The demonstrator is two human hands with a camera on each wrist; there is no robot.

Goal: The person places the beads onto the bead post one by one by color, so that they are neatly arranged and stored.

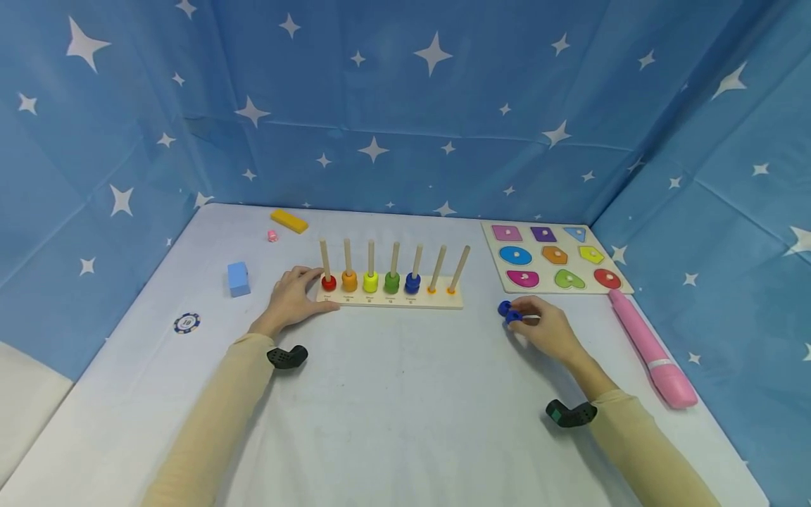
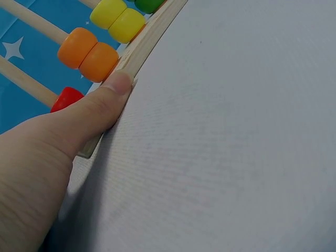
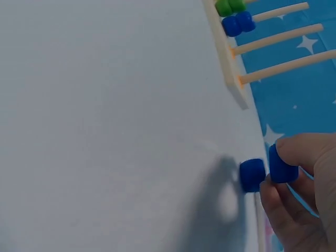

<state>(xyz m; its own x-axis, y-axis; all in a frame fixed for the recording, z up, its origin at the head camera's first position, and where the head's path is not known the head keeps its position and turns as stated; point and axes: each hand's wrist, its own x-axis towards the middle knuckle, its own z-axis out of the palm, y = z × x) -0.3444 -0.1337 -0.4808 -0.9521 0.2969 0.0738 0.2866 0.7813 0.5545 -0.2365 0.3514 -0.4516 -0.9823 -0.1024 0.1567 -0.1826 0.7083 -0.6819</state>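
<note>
My left hand grips the left end of a wooden peg board, its thumb along the front edge. Upright pegs on the board carry red, orange, yellow, green and blue beads; the two rightmost pegs are bare. Right of the board, my right hand pinches a dark blue bead between thumb and fingers. A second dark blue bead is right beside the fingertips; whether the hand also holds it I cannot tell.
A shape puzzle board lies at the back right, a pink folded umbrella along the right edge. On the left are a blue block, a poker chip, a yellow block and a small pink piece.
</note>
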